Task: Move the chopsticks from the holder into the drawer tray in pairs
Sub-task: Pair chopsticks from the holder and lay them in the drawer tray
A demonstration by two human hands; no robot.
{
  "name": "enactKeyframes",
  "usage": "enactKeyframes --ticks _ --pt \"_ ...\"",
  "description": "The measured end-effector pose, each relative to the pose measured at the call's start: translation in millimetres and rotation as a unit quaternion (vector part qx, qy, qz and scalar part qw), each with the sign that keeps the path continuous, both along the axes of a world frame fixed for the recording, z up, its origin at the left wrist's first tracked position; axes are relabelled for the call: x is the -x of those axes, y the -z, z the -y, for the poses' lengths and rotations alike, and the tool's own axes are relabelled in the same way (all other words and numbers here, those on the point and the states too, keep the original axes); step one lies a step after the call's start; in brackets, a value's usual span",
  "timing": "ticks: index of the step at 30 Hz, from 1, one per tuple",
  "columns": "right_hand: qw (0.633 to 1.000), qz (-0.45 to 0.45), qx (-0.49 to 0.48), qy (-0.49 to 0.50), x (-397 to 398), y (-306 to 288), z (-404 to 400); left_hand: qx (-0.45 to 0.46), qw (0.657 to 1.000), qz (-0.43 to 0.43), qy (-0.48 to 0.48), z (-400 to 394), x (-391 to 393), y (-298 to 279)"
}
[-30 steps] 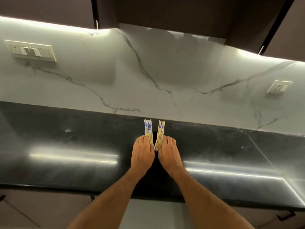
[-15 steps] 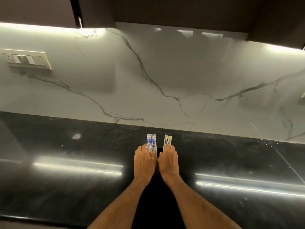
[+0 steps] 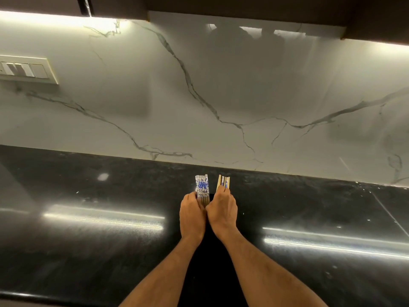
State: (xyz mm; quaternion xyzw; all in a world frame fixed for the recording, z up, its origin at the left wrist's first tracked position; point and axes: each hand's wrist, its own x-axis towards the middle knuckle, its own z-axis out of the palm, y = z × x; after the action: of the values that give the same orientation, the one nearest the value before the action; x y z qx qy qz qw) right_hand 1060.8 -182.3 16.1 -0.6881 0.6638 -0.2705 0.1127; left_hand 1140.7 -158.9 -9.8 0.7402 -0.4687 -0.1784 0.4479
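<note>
Two bundles of chopsticks stand side by side over the black countertop [image 3: 110, 240]. The left bundle [image 3: 201, 187] has blue-and-white patterned tops, and my left hand [image 3: 192, 216] grips it from the left. My right hand [image 3: 223, 212] grips the right bundle [image 3: 224, 182], which shows mostly plain wood with a little blue. The two hands touch each other, knuckles toward me. The lower ends of the chopsticks are hidden behind my hands. I see neither a holder nor a drawer tray.
A white marble backsplash [image 3: 221, 96] rises behind the counter. A switch plate [image 3: 24, 69] sits on it at the far left. Dark wall cabinets [image 3: 243, 5] hang overhead. The counter's front edge runs along the bottom left.
The camera has tilted up and come closer, so the counter's front edge and the lower cabinets dropped from view. The right bundle has straightened from a tilt. Both hands keep their hold.
</note>
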Motion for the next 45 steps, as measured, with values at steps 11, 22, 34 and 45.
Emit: enactKeyframes --ticks 11,22,34,45 --pt "0.999 0.043 -0.001 -0.009 -10.6 6.9 1.2 0.031 0.999 0.025 0.001 -2.5 -0.3 2.3" --pt "0.99 0.133 -0.045 -0.031 -8.5 10.1 8.6 0.027 1.0 -0.003 -0.003 -0.8 -1.3 2.3" --pt "0.973 0.19 -0.122 -0.059 -6.8 10.1 18.0 0.045 0.998 -0.029 -0.027 -0.5 1.2 0.5" --pt "0.947 0.281 -0.158 0.008 -7.1 14.5 18.6 0.061 0.996 -0.026 -0.052 -3.6 5.7 -0.9"
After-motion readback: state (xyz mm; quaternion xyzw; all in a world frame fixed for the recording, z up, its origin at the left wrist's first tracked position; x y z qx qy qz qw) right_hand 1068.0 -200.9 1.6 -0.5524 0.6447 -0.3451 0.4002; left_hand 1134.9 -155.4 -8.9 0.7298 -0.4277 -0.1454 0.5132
